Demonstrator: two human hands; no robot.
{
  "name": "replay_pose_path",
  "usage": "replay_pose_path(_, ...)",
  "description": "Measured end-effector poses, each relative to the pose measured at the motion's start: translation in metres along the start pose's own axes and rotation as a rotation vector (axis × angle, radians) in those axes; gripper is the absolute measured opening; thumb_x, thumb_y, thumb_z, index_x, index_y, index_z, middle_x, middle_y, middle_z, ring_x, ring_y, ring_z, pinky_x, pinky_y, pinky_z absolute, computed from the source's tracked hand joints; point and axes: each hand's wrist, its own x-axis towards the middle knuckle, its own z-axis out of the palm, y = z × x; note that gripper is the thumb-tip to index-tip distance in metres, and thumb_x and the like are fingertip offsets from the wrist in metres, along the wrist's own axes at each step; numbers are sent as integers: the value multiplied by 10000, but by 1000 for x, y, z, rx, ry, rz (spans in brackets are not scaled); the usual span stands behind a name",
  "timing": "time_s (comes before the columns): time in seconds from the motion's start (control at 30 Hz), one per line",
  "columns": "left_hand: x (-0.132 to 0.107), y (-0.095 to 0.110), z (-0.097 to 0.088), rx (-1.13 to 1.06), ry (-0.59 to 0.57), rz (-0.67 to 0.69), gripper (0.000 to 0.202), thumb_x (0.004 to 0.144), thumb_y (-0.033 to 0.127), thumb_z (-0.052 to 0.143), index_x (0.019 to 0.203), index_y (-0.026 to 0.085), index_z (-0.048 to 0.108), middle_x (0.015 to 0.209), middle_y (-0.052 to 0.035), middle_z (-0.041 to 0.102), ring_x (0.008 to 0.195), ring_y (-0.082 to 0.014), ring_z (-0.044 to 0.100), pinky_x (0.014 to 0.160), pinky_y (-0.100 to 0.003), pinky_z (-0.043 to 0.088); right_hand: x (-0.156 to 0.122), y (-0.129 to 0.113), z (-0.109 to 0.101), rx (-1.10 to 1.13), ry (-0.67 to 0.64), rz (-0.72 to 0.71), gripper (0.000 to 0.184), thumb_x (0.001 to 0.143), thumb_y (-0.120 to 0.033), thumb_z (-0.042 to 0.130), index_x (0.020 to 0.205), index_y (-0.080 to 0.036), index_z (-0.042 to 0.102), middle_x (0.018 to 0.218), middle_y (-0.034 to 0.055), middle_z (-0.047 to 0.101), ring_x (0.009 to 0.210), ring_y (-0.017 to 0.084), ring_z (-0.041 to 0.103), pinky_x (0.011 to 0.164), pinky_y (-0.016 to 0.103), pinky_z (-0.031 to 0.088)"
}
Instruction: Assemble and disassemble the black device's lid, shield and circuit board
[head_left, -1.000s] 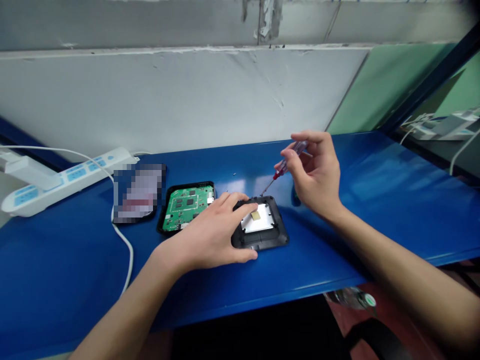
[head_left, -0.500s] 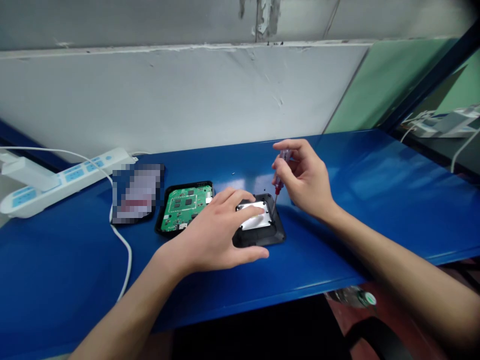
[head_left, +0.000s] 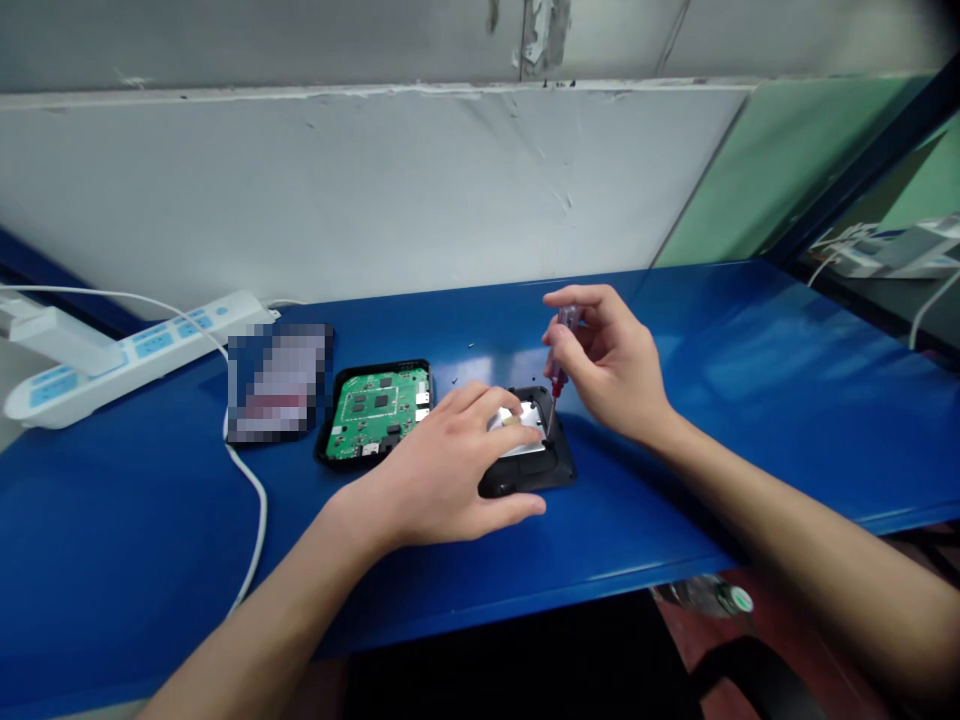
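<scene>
My right hand [head_left: 611,360] grips a screwdriver [head_left: 561,360] with a clear and red handle, its shaft pointing down at the right side of a black plastic cover [head_left: 559,468]. A shiny metal plate [head_left: 525,440] lies in the middle of that cover. My left hand [head_left: 457,465] rests over the cover with its fingers spread, the fingertips on the plate, hiding the left part of both. Left of it, a black case holding a green circuit board [head_left: 382,400] lies on the blue table, partly behind the left hand. Tiny dark screws [head_left: 471,345] lie behind the cover.
At the left are a white power strip [head_left: 150,350] with a plug in it, a white cable [head_left: 259,490] and a flat, blurred-out item [head_left: 281,380]. A pale wall [head_left: 375,190] stands along the table's back. Below the front edge lies a clear bottle [head_left: 712,597].
The view has shifted slightly. The screwdriver tip has moved a little down along the cover's right side, and the left hand stays on the plate.
</scene>
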Motion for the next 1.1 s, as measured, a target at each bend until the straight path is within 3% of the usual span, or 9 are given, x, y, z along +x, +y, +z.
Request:
replay_pose_path(0.47,1,-2,5,17,12,40,374,873,443,728,1183,238,687,1184,-85,587,1089,-271,521,996,-450,469,-2,-2,1,27,-21,9,203,953,-199,543,1148,-251,568,817,-27,615,579,94,647,515,247,542)
replay_pose_path(0.67,0,-2,6,19,11,31,423,901,409,694,1256,187,635,1209,-94,584,1108,-273,519,1022,-449,459,-1,0,1,22,-23,1,215,951,-198,547,1159,-249,568,803,-36,619,576,86,645,518,231,539)
replay_pose_path(1.1,0,-2,6,21,15,37,346,911,364,685,1227,227,658,1204,-85,588,1085,-264,534,994,-438,477,-2,-1,0,26,-32,-16,221,955,-175,544,1162,-246,572,833,-29,613,568,84,640,499,238,534)
